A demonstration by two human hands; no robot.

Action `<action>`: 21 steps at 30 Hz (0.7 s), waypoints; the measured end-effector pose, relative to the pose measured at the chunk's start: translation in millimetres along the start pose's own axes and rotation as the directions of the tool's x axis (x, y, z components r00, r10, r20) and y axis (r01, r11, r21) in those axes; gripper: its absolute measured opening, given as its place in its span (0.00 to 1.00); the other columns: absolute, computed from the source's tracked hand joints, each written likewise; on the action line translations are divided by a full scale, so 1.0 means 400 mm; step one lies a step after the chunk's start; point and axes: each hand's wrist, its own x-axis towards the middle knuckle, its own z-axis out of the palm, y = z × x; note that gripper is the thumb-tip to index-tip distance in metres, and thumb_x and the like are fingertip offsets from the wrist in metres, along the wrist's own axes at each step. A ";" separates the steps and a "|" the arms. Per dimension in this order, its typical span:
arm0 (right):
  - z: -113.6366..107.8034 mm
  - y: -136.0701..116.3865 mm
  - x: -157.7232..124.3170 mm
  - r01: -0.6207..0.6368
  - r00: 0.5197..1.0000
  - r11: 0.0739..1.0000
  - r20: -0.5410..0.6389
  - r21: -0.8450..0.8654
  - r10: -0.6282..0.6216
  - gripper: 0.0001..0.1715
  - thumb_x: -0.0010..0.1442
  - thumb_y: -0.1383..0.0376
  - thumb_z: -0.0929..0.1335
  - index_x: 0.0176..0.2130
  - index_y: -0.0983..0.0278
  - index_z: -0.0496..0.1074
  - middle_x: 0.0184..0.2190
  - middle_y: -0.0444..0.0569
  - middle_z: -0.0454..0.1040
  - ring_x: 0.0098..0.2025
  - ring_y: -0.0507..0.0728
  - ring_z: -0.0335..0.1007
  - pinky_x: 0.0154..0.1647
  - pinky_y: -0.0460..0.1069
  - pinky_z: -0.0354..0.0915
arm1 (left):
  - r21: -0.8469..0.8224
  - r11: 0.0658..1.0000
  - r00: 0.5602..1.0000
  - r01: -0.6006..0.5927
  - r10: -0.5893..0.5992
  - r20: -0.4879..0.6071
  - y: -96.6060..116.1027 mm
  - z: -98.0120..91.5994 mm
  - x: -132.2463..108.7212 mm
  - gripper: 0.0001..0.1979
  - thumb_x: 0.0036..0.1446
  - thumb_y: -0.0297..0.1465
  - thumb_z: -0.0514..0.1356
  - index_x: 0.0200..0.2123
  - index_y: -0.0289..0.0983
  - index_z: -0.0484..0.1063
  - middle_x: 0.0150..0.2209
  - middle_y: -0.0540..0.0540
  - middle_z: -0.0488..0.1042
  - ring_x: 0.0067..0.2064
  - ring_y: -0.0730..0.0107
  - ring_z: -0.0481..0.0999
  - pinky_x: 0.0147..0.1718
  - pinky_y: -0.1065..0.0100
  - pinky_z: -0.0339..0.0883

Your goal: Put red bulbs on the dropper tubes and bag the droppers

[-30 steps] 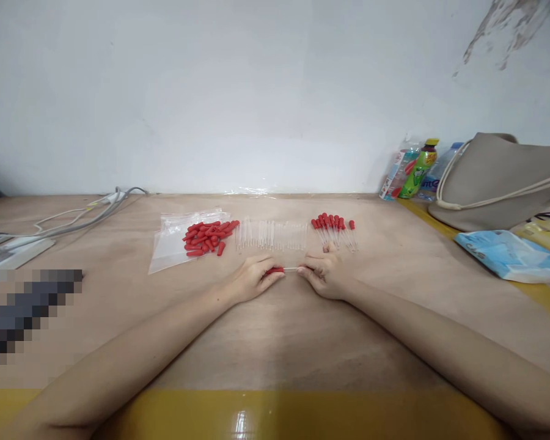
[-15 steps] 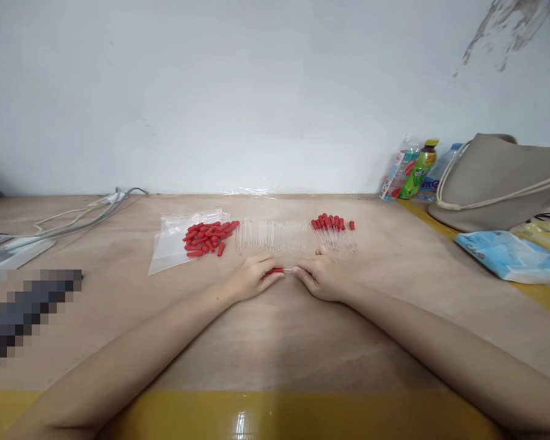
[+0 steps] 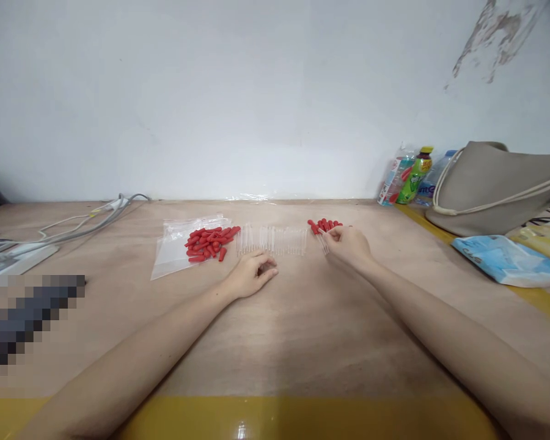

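Note:
My left hand [image 3: 253,274] rests on the table with its fingers loosely curled and apart, nothing between them. Just beyond it lies a row of clear glass dropper tubes [image 3: 272,239]. To their left, many loose red rubber bulbs [image 3: 207,243] are heaped on a clear plastic bag [image 3: 168,247]. My right hand [image 3: 348,245] is over at the group of finished droppers with red bulbs [image 3: 329,223]. Its thumb and fingers pinch a dropper [image 3: 313,227] whose red bulb points away to the left. The hand covers part of that group.
Against the wall at the right stand several bottles [image 3: 412,177] beside a grey bag [image 3: 495,183]. A blue packet [image 3: 508,260] lies in front of it. Cables [image 3: 105,211] and a white power strip [image 3: 22,260] are at the left, above a pixelated dark object [image 3: 27,321].
Both hands were together on a red-bulbed dropper. My left hand has let go and loosened. My right hand has carried the dropper away and rightward to the group of droppers.

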 end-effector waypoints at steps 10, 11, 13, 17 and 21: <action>0.063 -0.009 0.055 0.011 0.993 0.938 -0.107 -0.347 -0.052 0.16 0.57 0.63 0.57 0.35 0.65 0.71 0.27 0.52 0.74 0.31 0.57 0.66 0.38 0.54 0.45 | -0.001 1.000 1.000 0.011 -0.011 0.005 0.001 -0.001 0.000 0.07 0.54 0.32 0.56 0.35 0.36 0.71 0.32 0.47 0.68 0.29 0.74 0.68 0.29 0.71 0.64; 0.069 -0.011 0.054 0.035 0.993 0.930 -0.095 -0.366 -0.075 0.16 0.57 0.64 0.57 0.34 0.65 0.70 0.28 0.53 0.73 0.31 0.58 0.66 0.38 0.54 0.45 | 0.000 1.000 1.000 0.008 -0.008 0.006 0.000 -0.001 0.000 0.07 0.54 0.32 0.56 0.35 0.36 0.71 0.32 0.47 0.68 0.30 0.74 0.68 0.29 0.71 0.64; 0.075 -0.014 0.050 0.078 0.992 0.919 -0.063 -0.385 -0.111 0.14 0.56 0.65 0.57 0.31 0.65 0.70 0.29 0.54 0.73 0.34 0.59 0.65 0.37 0.54 0.45 | -0.003 1.000 1.000 0.003 -0.003 0.009 -0.001 0.000 0.000 0.07 0.54 0.32 0.56 0.35 0.36 0.70 0.32 0.47 0.68 0.29 0.74 0.68 0.28 0.71 0.64; 0.078 -0.022 0.039 0.110 0.991 0.908 -0.026 -0.404 -0.132 0.12 0.54 0.67 0.59 0.27 0.65 0.70 0.27 0.54 0.72 0.34 0.60 0.63 0.35 0.55 0.46 | -0.005 1.000 1.000 -0.001 0.001 0.007 -0.002 0.001 0.000 0.07 0.54 0.32 0.56 0.35 0.36 0.70 0.32 0.47 0.68 0.29 0.75 0.67 0.29 0.71 0.64; 0.083 -0.025 0.027 0.119 0.984 0.906 -0.074 -0.406 -0.163 0.17 0.57 0.64 0.58 0.25 0.66 0.71 0.26 0.56 0.72 0.33 0.60 0.63 0.39 0.58 0.47 | -0.005 1.000 1.000 -0.008 0.008 0.007 -0.001 0.001 0.000 0.07 0.54 0.32 0.56 0.35 0.36 0.70 0.32 0.47 0.68 0.29 0.74 0.68 0.29 0.71 0.64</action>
